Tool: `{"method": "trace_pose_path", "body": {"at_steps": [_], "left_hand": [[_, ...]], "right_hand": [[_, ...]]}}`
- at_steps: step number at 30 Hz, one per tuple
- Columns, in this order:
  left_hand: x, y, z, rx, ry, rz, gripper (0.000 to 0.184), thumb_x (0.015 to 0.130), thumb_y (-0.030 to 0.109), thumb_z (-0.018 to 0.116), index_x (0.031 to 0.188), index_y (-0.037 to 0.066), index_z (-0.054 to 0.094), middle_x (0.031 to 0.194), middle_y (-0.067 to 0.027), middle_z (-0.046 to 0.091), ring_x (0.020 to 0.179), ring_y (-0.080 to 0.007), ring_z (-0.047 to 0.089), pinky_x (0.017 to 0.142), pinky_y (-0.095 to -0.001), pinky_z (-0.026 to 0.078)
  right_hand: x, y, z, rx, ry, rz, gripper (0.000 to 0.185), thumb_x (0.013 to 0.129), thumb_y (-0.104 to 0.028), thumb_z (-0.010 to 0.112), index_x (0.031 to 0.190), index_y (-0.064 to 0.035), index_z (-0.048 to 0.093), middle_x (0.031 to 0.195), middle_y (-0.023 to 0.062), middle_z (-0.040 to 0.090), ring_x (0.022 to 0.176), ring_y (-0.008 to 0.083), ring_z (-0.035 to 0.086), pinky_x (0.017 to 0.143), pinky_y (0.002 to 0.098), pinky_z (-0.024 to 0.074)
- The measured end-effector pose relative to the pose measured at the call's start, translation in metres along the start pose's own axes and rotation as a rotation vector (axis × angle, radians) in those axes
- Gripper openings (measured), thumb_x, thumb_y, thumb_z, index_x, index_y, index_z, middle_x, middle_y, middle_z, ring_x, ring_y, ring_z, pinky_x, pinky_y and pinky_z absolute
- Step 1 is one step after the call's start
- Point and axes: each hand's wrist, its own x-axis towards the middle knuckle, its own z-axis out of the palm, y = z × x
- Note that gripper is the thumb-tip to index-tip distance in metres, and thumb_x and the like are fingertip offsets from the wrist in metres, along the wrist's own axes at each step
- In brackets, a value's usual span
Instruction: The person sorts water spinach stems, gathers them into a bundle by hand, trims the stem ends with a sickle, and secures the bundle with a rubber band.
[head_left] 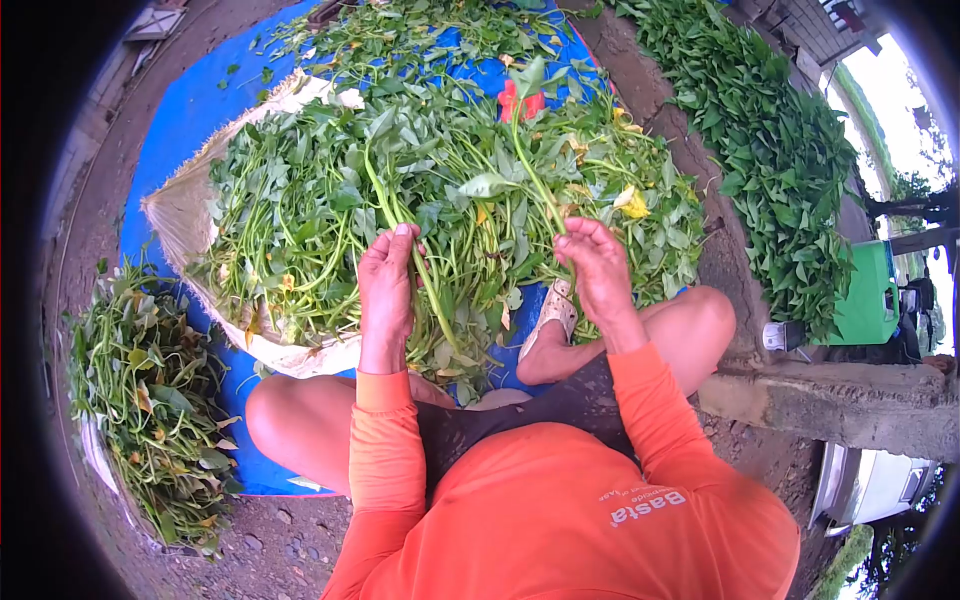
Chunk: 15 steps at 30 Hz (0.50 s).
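Note:
Pinched in my left hand (388,285) are a few long green stems (385,195) with leaves at their upper ends; their lower ends hang down past the palm. My right hand (597,272) holds a single leafy stem (535,175) between thumb and fingers, its top pointing up and away. The hands are apart, both above the near side of a large heap of leafy green stems (310,210). This heap lies on a pale woven sack (185,212) spread over a blue tarp (160,130). Some yellow leaves show among the green.
Another pile of stems (150,400) with yellowed leaves stands at the left. A long bank of dark green leaves (760,160) runs along the right, near a green container (868,295) and a concrete ledge (830,400). A red object (520,100) lies in the far heap.

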Motion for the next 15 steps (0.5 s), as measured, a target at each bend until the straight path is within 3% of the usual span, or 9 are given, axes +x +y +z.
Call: {"method": "trace_pose_path", "body": {"at_steps": [3,6,10,15], "left_hand": [[-0.005,0.001,0.006,0.026,-0.020,0.007,0.026,0.108,0.035,0.068,0.112,0.011,0.074,0.085,0.0030,0.069,0.069,-0.0049,0.060,0.061,-0.0201,0.045],[-0.011,-0.005,0.018,0.083,-0.067,-0.005,0.025,0.109,0.036,0.066,0.113,0.013,0.074,0.088,0.0033,0.071,0.072,-0.0043,0.062,0.060,-0.0206,0.048],[-0.016,-0.035,0.033,-0.068,-0.101,-0.034,0.026,0.110,0.037,0.065,0.118,0.013,0.072,0.093,0.0039,0.072,0.073,-0.0059,0.064,0.063,-0.0226,0.051],[-0.008,-0.053,0.022,-0.281,-0.151,-0.122,0.037,0.112,0.044,0.059,0.119,0.009,0.068,0.093,-0.0005,0.068,0.071,-0.0108,0.061,0.064,-0.0282,0.051]], "right_hand": [[-0.013,0.015,0.012,-0.161,0.017,-0.086,0.026,0.096,0.005,0.072,0.121,-0.0006,0.068,0.109,0.0059,0.073,0.100,0.0145,0.071,0.093,0.0296,0.0590],[-0.027,0.023,0.024,-0.114,-0.114,0.009,0.025,0.099,0.003,0.072,0.123,-0.0003,0.068,0.111,0.0061,0.074,0.105,0.0146,0.071,0.097,0.0298,0.0584],[-0.048,0.044,0.037,-0.007,-0.254,0.273,0.027,0.101,-0.001,0.073,0.126,-0.0012,0.065,0.113,0.0081,0.074,0.105,0.0157,0.072,0.093,0.0314,0.0602],[-0.042,0.049,0.049,-0.108,-0.336,0.245,0.025,0.102,-0.004,0.072,0.126,-0.0003,0.067,0.113,0.0074,0.075,0.099,0.0131,0.072,0.088,0.0294,0.0598]]}}
